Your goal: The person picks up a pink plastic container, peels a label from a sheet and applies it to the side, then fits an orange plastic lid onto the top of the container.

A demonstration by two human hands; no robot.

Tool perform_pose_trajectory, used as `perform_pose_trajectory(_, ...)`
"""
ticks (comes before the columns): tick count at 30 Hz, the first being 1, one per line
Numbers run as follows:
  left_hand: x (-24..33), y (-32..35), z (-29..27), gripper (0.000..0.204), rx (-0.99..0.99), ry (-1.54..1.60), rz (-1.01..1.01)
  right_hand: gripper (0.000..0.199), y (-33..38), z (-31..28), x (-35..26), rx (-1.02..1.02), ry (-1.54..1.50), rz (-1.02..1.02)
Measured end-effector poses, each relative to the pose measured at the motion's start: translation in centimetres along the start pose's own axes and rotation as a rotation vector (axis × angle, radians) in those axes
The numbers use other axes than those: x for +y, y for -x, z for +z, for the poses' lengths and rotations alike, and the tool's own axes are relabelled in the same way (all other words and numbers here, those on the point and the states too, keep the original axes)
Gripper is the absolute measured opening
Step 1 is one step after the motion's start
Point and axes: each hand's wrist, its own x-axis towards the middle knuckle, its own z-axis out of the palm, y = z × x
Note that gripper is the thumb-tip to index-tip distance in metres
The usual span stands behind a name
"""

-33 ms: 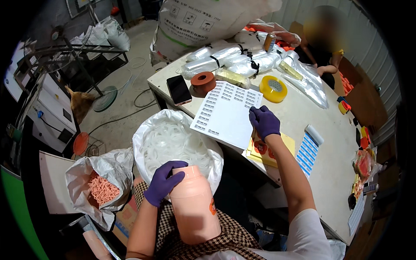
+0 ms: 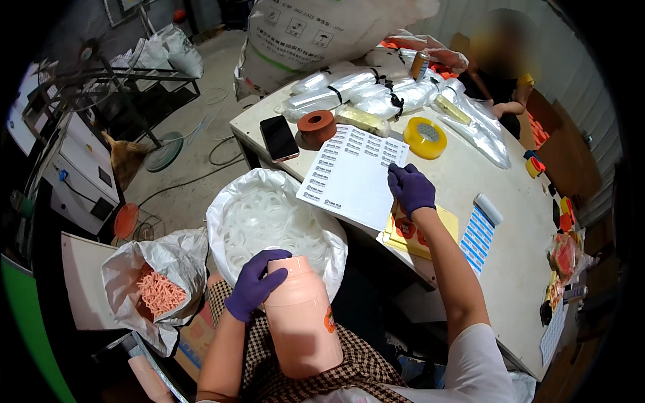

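My left hand (image 2: pixel 256 285), in a purple glove, is wrapped round the neck of a pink plastic jar (image 2: pixel 304 342). The jar leans on my checked apron (image 2: pixel 363 359), and a round orange-red sticker (image 2: pixel 329 320) shows on its right side. Over the table, my right hand (image 2: pixel 411 188) is closed in a pinch at the right side of a white sheet of small labels (image 2: pixel 349 181). Its fingertips meet at a sticker label in the lowest part of the right column. Beneath that wrist lie yellow sheets with red round stickers (image 2: pixel 440 225).
A white sack of clear rings (image 2: pixel 265 225) stands before the table (image 2: pixel 510 215); a sack of pink pieces (image 2: pixel 161 292) is left of it. On the table lie a phone (image 2: pixel 279 138), brown tape (image 2: pixel 316 127), yellow tape (image 2: pixel 424 138) and blue stickers (image 2: pixel 478 232). Another person sits far right.
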Motion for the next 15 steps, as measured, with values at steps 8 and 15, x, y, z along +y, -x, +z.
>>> perform_pose_trajectory(8,0.3,-0.7,2.7,0.030,0.134,-0.246,0.078,0.032,-2.2,-4.9,3.5,0.145,-0.991,0.523)
perform_pose_trajectory(15,-1.1,-2.2,4.4,0.025,0.124,-0.303,0.088,0.041,19.4,-11.1,-12.1,0.077,-0.289,-0.436)
